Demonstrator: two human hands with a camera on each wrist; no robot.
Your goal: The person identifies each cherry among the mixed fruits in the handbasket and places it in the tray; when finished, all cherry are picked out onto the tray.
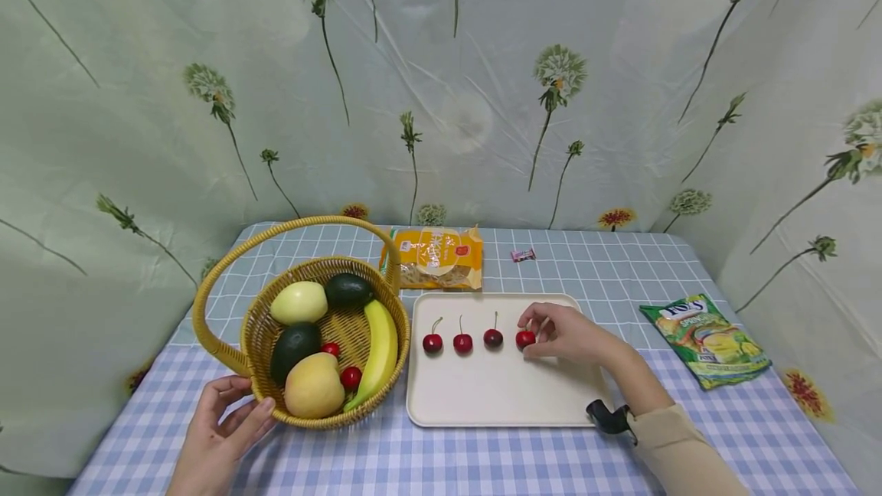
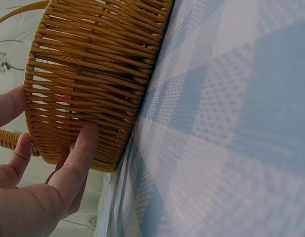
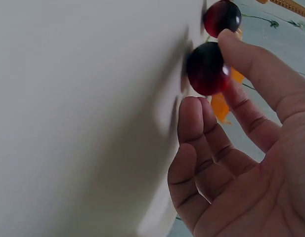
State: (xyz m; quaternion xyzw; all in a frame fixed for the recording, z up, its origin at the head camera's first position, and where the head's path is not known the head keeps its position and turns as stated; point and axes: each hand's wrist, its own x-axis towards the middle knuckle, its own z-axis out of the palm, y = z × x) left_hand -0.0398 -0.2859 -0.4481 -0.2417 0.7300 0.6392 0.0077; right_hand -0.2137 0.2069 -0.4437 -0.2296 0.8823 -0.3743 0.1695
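My right hand (image 1: 565, 334) pinches a dark red cherry (image 3: 207, 69) between thumb and index finger, low over the cream tray (image 1: 496, 404); the other fingers curl loosely below. Left of it, three more cherries (image 1: 463, 343) with upright stems form a row on the tray. My left hand (image 1: 223, 423) rests against the near left side of a woven basket (image 2: 93, 64), thumb at the rim and a fingertip on the outer wall. Inside the basket are a banana (image 1: 381, 350), two dark avocados (image 1: 295, 351), a yellow round fruit (image 1: 314, 386), a pale green fruit (image 1: 299, 302) and two cherries (image 1: 351, 379).
An orange food packet (image 1: 441, 255) lies behind the tray, with a small wrapped candy (image 1: 523, 255) to its right. On the right side of the checked tablecloth (image 1: 730, 435) lies a green candy bag (image 1: 710, 339). The basket's tall handle (image 1: 207, 312) arches up beside the tray.
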